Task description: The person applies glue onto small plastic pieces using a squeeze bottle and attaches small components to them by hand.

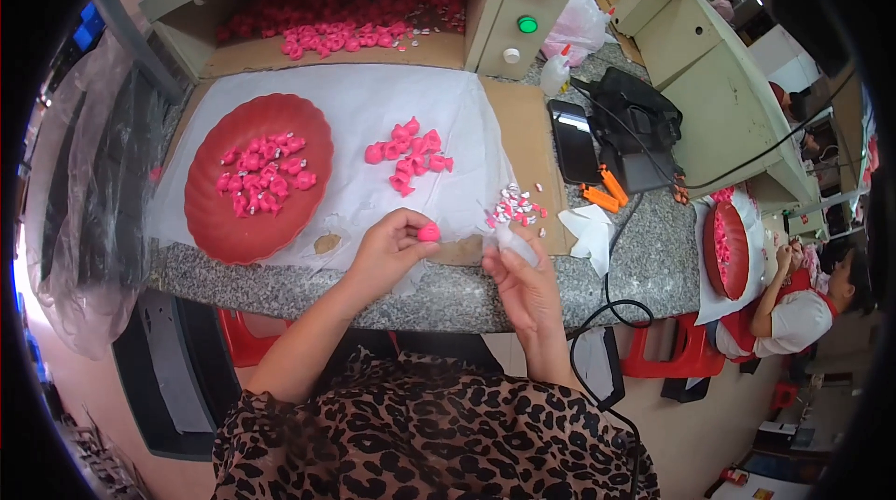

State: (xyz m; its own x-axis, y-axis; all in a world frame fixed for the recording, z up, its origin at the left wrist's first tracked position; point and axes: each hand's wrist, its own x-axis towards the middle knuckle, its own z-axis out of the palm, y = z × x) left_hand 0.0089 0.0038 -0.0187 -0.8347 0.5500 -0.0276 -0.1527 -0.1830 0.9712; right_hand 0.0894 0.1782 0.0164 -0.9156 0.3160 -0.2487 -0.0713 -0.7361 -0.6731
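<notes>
Speckled stone workbench (658,248), partly covered with white paper (350,94). The left hand (387,243) pinches a pink piece (428,232) between thumb and fingers near the front edge; the right hand (525,284) is closed around a translucent bottle (516,243), beside pink and white bits (516,206). Beyond lies a cluster of pink pieces (411,166); at left, a red bowl (252,241) holds more.

Two bare hands work at a grey speckled stone worktop (280,287). The left hand (385,246) pinches a small rounded bright-pink piece (428,233); the right hand (523,284) grips a small translucent white bottle (516,244). Just beyond the bottle lie tiny pink-and-white bits (516,204). Farther off, glossy pink pieces (409,153) cluster on white sheeting (345,108). To the left, a round red scalloped dish (203,197) holds more. At the far side stands a beige open-fronted cabinet (485,34).
</notes>
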